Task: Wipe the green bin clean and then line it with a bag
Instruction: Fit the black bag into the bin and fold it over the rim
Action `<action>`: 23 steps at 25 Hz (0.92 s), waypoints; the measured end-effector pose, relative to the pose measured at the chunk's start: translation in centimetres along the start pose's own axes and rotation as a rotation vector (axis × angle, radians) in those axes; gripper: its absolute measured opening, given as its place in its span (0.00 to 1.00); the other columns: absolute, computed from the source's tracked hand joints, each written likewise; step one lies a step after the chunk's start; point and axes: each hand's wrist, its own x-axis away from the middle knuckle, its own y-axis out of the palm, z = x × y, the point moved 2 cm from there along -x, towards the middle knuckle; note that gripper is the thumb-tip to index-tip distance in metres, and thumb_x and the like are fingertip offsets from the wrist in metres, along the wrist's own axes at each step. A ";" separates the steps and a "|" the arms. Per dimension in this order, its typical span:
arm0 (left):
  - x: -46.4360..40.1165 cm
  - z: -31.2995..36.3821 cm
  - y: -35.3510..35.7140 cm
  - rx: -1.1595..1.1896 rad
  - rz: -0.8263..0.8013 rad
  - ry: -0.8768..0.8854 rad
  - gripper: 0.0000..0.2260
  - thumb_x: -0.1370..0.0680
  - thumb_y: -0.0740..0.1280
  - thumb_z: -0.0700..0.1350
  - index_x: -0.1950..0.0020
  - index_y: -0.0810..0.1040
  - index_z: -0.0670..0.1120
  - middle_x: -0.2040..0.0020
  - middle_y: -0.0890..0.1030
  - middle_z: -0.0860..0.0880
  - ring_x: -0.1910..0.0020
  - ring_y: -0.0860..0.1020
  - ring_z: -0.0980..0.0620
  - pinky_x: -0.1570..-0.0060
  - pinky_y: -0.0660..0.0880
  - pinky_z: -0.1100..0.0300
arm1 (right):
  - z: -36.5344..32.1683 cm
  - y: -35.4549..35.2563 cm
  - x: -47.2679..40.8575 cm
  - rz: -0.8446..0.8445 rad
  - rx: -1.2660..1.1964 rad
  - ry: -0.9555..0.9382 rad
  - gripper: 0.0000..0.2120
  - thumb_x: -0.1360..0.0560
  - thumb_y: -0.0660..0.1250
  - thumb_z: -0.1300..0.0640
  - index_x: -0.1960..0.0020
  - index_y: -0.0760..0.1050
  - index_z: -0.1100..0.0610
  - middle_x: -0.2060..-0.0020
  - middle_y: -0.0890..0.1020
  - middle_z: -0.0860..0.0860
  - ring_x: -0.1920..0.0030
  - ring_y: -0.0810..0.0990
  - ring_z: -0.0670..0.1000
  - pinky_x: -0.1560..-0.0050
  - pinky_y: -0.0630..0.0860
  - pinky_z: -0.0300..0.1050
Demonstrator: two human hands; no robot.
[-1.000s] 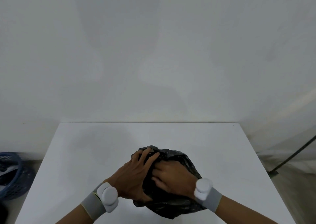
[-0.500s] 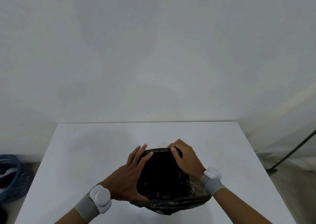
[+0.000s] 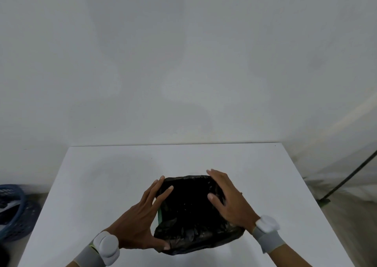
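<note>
Between both grips sits the green bin [image 3: 159,215], black bag [image 3: 189,211] draped over; left hand [image 3: 140,217] and right hand [image 3: 230,203] flat-fingered, pressing, grasping nothing. Risk: unsecured bag slipping inward.

Both hands flank the bagged bin near the table's front edge.

Left hand [image 3: 140,219] and right hand [image 3: 228,201], fingers straight, press the black bag [image 3: 191,211] draped over the green bin [image 3: 159,215] on the white table [image 3: 102,185]; only a green sliver shows.
</note>
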 end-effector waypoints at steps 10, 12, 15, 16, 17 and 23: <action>0.6 1.7 0.3 -0.081 0.139 0.155 0.22 0.19 0.68 0.67 0.27 0.75 0.63 0.13 0.54 0.52 0.14 0.49 0.42 0.36 0.77 0.56 | 1.0 1.3 7.2 -0.143 0.025 0.058 0.64 0.38 0.78 0.27 0.17 0.39 0.39 0.18 0.47 0.36 0.19 0.52 0.38 0.27 0.69 0.50; 0.3 2.2 0.1 -0.131 0.187 0.194 0.08 0.17 0.67 0.59 0.41 0.80 0.58 0.17 0.64 0.53 0.16 0.57 0.45 0.29 0.75 0.52 | 0.6 1.9 7.1 -0.153 0.034 0.066 0.67 0.41 0.78 0.25 0.17 0.39 0.38 0.19 0.48 0.35 0.21 0.54 0.36 0.29 0.70 0.47; 0.3 2.6 0.0 -0.139 0.239 0.183 0.05 0.19 0.68 0.51 0.51 0.76 0.52 0.26 0.73 0.54 0.19 0.63 0.51 0.33 0.76 0.61 | 0.4 2.6 6.9 -0.119 0.008 0.099 0.65 0.40 0.77 0.25 0.18 0.40 0.37 0.20 0.52 0.31 0.24 0.59 0.31 0.33 0.71 0.41; 0.6 2.5 0.0 -0.117 0.258 0.147 0.05 0.19 0.68 0.51 0.51 0.75 0.52 0.27 0.73 0.55 0.20 0.64 0.52 0.38 0.77 0.65 | 0.5 2.7 6.9 -0.101 -0.001 0.121 0.64 0.40 0.76 0.25 0.18 0.40 0.36 0.21 0.53 0.30 0.26 0.61 0.30 0.35 0.71 0.38; 1.0 2.4 -0.1 -0.092 0.282 0.099 0.04 0.19 0.67 0.51 0.50 0.75 0.52 0.28 0.73 0.55 0.21 0.65 0.53 0.44 0.77 0.67 | 0.7 2.7 6.9 -0.081 -0.004 0.142 0.63 0.39 0.76 0.25 0.18 0.39 0.36 0.21 0.54 0.30 0.27 0.64 0.30 0.38 0.72 0.34; 4.4 0.8 0.4 -0.092 0.375 -0.092 0.04 0.23 0.68 0.49 0.49 0.77 0.51 0.33 0.74 0.55 0.38 0.70 0.56 0.63 0.68 0.75 | 2.3 2.5 8.0 0.001 -0.047 0.285 0.59 0.37 0.76 0.26 0.20 0.41 0.32 0.27 0.62 0.29 0.31 0.71 0.31 0.44 0.76 0.36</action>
